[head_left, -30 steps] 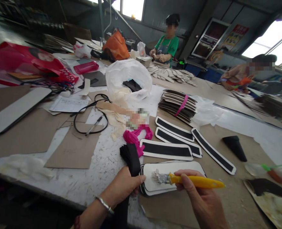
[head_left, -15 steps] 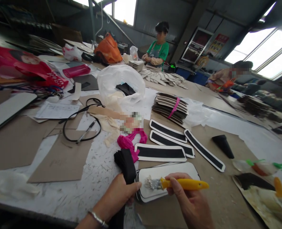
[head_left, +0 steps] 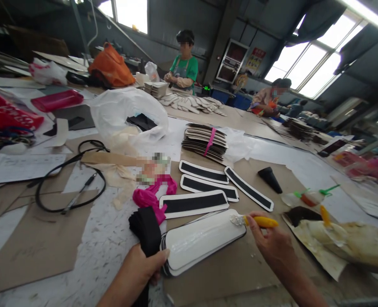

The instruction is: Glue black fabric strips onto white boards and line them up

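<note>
My right hand (head_left: 273, 243) is closed around the yellow handle of a brush (head_left: 263, 221). Its bristles, coated in something whitish, touch the right end of the top white panel (head_left: 204, 238) in a stack of dark-edged pieces. A wet, glossy streak runs along that panel. At the stack's left end, my left hand (head_left: 144, 265) is wrapped around a bundle of black strips (head_left: 146, 228), its thumb pressed on the panel's edge. Just beyond lies a white curved piece with a black strip on it (head_left: 193, 204), with several similar ones behind.
A bundle of panels (head_left: 203, 143) tied with a pink band stands farther back. Left of it are a white plastic bag (head_left: 128, 111), pink cloth (head_left: 153, 192) and a looped black cord (head_left: 40, 187). A glue-stained bag (head_left: 351, 243) lies at right. Two people work across the table.
The brush has moved from the left part of the top panel to its right end, leaving a glossy streak. My left hand keeps its hold; the view has swung right.
</note>
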Demonstrator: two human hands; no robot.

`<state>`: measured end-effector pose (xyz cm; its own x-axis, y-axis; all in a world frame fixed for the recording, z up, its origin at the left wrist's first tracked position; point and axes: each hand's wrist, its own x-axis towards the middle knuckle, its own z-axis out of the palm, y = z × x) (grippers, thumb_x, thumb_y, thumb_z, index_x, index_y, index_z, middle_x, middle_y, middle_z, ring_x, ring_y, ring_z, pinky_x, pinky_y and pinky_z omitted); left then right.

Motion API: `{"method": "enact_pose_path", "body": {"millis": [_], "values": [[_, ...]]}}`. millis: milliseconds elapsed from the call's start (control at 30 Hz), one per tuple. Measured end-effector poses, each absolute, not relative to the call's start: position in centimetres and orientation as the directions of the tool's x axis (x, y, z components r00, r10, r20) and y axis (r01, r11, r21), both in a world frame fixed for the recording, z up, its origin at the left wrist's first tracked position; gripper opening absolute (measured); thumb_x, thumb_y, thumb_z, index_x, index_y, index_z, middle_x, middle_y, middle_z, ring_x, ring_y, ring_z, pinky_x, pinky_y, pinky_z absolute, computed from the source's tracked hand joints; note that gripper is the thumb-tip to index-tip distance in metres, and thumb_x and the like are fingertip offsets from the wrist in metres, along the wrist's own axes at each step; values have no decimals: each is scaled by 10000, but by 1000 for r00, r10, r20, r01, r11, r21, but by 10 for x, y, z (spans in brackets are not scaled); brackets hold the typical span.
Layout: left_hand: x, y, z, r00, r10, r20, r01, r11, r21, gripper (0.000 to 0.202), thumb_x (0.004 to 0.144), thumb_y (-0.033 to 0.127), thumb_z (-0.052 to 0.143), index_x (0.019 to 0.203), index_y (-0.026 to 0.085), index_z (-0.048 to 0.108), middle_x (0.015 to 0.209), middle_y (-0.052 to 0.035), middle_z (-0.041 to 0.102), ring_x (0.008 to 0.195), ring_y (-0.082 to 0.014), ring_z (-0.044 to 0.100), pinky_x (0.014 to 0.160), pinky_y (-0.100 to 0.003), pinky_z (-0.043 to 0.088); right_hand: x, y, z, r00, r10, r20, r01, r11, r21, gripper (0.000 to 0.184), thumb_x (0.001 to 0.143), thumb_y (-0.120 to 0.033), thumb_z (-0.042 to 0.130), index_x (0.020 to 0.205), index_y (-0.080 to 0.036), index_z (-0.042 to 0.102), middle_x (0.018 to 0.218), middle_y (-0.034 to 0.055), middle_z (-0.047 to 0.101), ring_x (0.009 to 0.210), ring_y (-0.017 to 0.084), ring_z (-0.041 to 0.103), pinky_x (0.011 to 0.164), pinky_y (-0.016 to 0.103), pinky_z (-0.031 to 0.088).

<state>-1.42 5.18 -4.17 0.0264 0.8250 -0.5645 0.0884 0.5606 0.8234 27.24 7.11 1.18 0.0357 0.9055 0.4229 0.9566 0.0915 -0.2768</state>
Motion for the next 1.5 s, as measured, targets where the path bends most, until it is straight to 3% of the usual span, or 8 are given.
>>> {"method": "enact_pose_path", "body": {"millis": [300,533,700,933,1033,1133,1367,1500], "values": [[-18,56,-27,78,807,-586,74,581,810,334,588,401,628,378,187,480,370,-13,487,359,-112,419,420,-218,319,271,65,0,-197,796,573,934,330,-137,186,909,-289,427,861,-157,550,773,65,620,699,173,611,659,276,461],[-24,54,-31,-65,840,-539,77,543,836,301,569,448,669,553,168,560,327,25,452,333,-98,369,398,-203,273,236,44,15,0,970,243,719,168,-674,215,883,-385,445,846,-208,561,808,38,610,773,176,588,670,248,465],[-34,38,-12,-113,882,-458,-146,441,886,454,681,583,554,688,129,584,376,49,428,339,-94,375,380,-210,293,211,47,35,46,994,96,483,62,-873,374,853,-538,410,724,-216,550,768,28,572,830,196,550,722,264,422],[-17,13,16,-103,901,-422,-298,376,877,361,709,431,630,597,89,647,498,-63,598,484,-139,533,531,-242,449,138,61,25,-373,925,-75,308,47,-950,383,830,-551,440,690,-198,486,581,-27,481,537,122,479,524,233,406],[-10,6,13,-114,889,-443,-336,385,860,373,634,458,702,614,87,664,475,-54,598,450,-140,532,489,-240,444,114,59,16,-503,848,-169,79,-150,-986,358,760,-551,545,736,-217,419,517,-63,480,444,123,506,450,234,418],[-4,2,7,-125,878,-461,-373,389,842,403,560,479,752,597,87,663,450,-43,593,416,-130,528,455,-223,428,105,51,8,-458,856,-239,-31,-284,-958,376,721,-524,607,730,-231,371,428,-99,429,336,120,464,352,219,369],[2,-1,-2,-182,851,-492,-447,374,813,460,485,513,780,635,88,688,529,-75,656,484,-174,592,514,-261,492,119,43,12,-186,981,-48,238,-2,-971,267,798,-464,527,768,-225,413,606,-55,424,528,115,465,499,229,416],[7,-3,-4,-213,832,-512,-487,364,794,469,432,498,808,644,96,692,565,-77,679,512,-173,605,528,-244,493,116,43,9,-333,927,-172,136,-134,-982,320,797,-530,488,819,-226,388,578,-71,396,441,106,426,427,229,392]]}}
